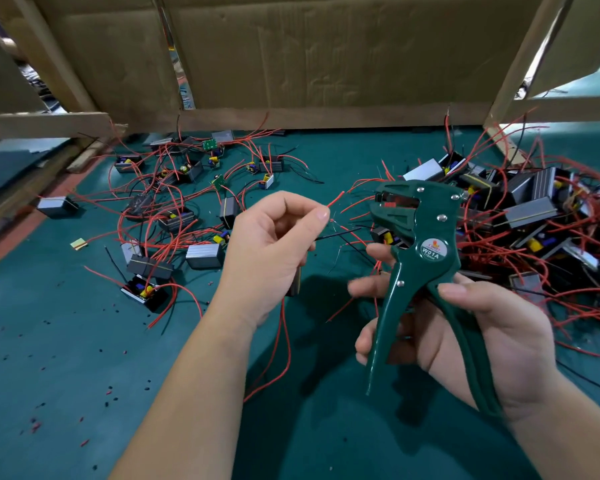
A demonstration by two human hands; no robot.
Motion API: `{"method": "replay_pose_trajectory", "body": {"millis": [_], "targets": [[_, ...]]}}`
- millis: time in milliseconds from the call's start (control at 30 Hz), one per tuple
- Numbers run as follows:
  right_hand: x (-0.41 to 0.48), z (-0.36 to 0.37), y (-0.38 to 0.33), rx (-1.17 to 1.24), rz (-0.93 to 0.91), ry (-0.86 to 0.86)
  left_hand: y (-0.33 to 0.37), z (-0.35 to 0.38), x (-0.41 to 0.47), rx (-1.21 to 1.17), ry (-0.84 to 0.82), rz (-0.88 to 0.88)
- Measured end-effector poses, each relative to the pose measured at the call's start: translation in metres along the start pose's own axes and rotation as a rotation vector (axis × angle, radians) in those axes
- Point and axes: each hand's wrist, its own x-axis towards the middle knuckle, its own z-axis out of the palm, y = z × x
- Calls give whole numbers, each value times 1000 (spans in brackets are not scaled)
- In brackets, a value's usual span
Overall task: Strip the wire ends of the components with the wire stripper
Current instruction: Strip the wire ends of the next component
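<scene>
The left hand (274, 244) pinches a red wire (336, 199) above the counter's (84, 358) middle, its free end pointing right toward the wire stripper (420, 237), just beside it. The right hand (482, 334) grips the handles.

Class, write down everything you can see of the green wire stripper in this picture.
The wire stripper is dark green, seemingly painted metal, with silver rivets, a round label reading W01A and a red part inside its head. It is held nearly upright, head up and facing left, handles spread apart. The right hand grips both handles; no wire sits in its jaws.
</scene>
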Motion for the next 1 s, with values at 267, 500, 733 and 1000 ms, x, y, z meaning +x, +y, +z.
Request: {"method": "replay_pose_trajectory", "body": {"millis": [267,500,733,1000], "targets": [[-2,-2,1,35,84,-63,-2,-1,-1,190,26,145],[-4,-3,-2,-17,123,-97,-2,-3,-2,251,-76,195],[-2,-5,3,-118,129,-74,-2,-6,-1,447,-33,358],[-2,-5,6,-182,128,1,-2,-6,-1,483,-66,374]]}}
